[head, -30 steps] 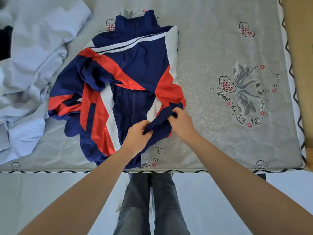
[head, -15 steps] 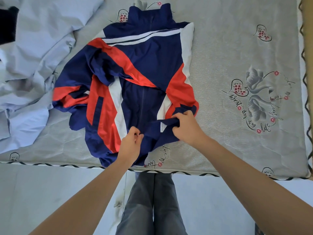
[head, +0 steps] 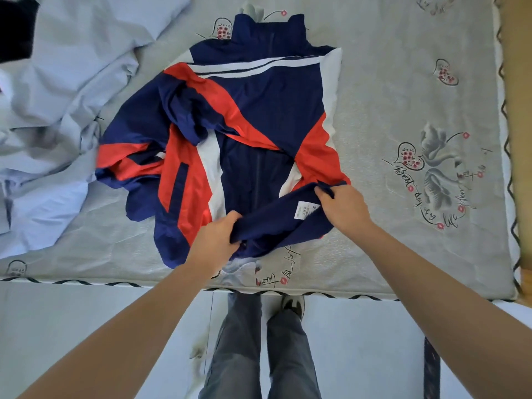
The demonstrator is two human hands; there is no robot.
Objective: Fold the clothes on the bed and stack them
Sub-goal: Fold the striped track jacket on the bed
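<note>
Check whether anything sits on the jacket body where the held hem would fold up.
Partly: both hands, left hand and right hand, grip the hem of the jacket, and a bunched sleeve lies across its left chest.

Track jacket (head: pixel 259 116): smooth synthetic cloth, slight sheen on red panels. Mattress (head: pixel 388 110): quilted woven fabric, matt, faintly textured, printed. Sheet (head: pixel 63 82): soft, matt, crumpled pale-blue cloth. Bed frame (head: pixel 518 110): wood. Trousers (head: pixel 244 355): grey denim.
</note>
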